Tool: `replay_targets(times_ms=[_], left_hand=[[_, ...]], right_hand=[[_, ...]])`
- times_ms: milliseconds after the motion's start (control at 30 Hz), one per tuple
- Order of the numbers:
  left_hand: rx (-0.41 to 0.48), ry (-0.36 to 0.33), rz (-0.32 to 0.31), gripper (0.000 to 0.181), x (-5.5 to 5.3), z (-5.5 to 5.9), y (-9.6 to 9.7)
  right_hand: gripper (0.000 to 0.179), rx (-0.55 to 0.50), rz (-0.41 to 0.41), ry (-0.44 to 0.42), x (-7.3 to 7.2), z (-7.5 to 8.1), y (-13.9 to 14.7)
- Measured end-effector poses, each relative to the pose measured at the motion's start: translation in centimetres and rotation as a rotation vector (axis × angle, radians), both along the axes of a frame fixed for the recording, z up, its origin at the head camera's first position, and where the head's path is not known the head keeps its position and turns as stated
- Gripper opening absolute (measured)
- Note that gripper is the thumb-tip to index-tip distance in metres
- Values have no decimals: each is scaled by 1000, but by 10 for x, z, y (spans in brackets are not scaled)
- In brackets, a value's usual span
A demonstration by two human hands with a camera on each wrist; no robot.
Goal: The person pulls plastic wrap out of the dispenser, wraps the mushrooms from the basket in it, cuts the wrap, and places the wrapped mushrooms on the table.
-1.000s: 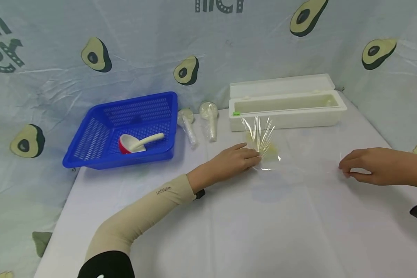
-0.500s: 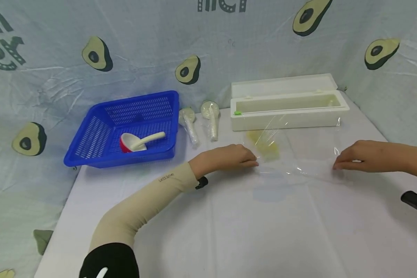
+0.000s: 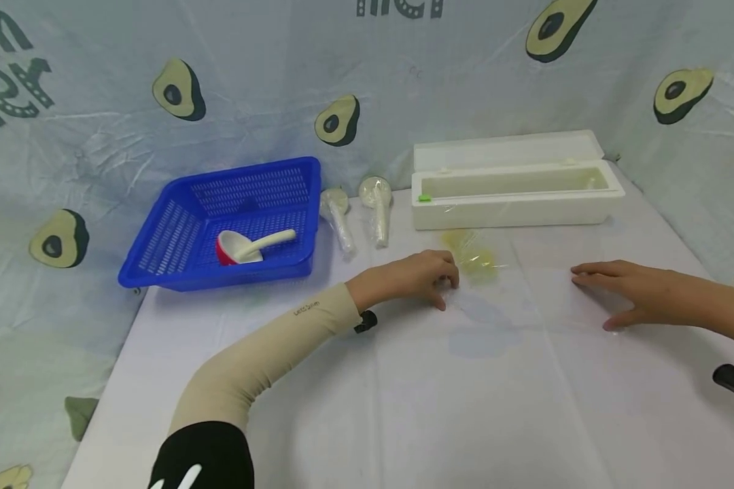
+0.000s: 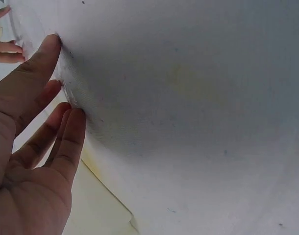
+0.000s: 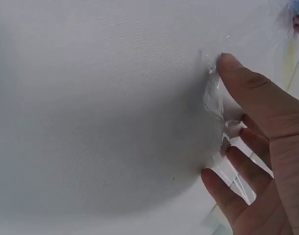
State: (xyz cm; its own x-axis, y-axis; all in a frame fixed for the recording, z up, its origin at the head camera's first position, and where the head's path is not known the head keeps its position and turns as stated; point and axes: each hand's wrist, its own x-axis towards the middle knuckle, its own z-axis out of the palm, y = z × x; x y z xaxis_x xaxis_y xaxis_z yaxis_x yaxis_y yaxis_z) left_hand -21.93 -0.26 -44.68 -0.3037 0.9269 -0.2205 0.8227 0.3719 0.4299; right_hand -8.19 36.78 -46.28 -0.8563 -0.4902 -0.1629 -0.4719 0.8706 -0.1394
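Note:
A sheet of clear plastic film [image 3: 492,263] lies over the white cloth between the two hands, its glints showing above a pale yellow stain. At its left edge, my left hand [image 3: 410,275] touches it with fingertips and thumb, which stand apart. My right hand [image 3: 645,292] rests at the other side with fingers spread and thumb away from them. In the right wrist view, crumpled film [image 5: 214,93] runs along the right thumb tip and fingers. The left wrist view shows the left hand's fingertips [image 4: 76,115] down at the cloth.
Behind the film stands a long white box [image 3: 516,214] with its lid raised. A blue basket [image 3: 220,275] at left holds a red-and-white cup [image 3: 225,251] and a white-handled utensil [image 3: 273,239]. Two plastic-wrapped spoon-shaped utensils [image 3: 380,217] lie between basket and box.
The film, bunched by the left hand at first, was stretched to the right and now lies low on the cloth. My right hand moved inward, then spread its fingers; the left stayed nearly in place.

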Motion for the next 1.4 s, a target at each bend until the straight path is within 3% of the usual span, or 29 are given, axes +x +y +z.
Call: replay_targets(times_ms=[200, 333, 433, 500, 733, 833, 933, 1067, 1200, 1267, 1400], left_hand=[[-17, -4, 17, 27, -3, 2, 4], [-69, 123, -42, 25, 5, 1, 7], [-33, 208, -59, 8, 15, 2, 5], [10, 224, -45, 10, 21, 2, 3], [25, 265, -54, 14, 34, 1, -7], [-9, 253, -76, 13, 37, 4, -9], [-58, 298, -145, 14, 39, 6, -9], [-77, 363, -217, 15, 42, 5, -10], [-73, 271, -240, 20, 38, 7, -19], [-72, 206, -231, 21, 32, 12, -27], [-27, 101, -172, 18, 18, 33, -49]], right_hand=[[87, 58, -34, -68, 4, 6, -3], [94, 40, -81, -112, 8, 10, -11], [101, 56, -102, -140, 9, 11, -14], [101, 90, -88, -132, 9, 11, -14], [81, 192, -6, -51, 6, 13, -6], [79, 163, 9, -76, 6, 13, -4], [77, 119, -7, -102, 5, 14, -2], [51, 34, 3, -26, 1, 13, -1], [39, 10, 44, 72, -1, 9, -1], [47, 36, 34, 56, 0, 7, -2], [63, 83, -11, -11, 1, 6, -3]])
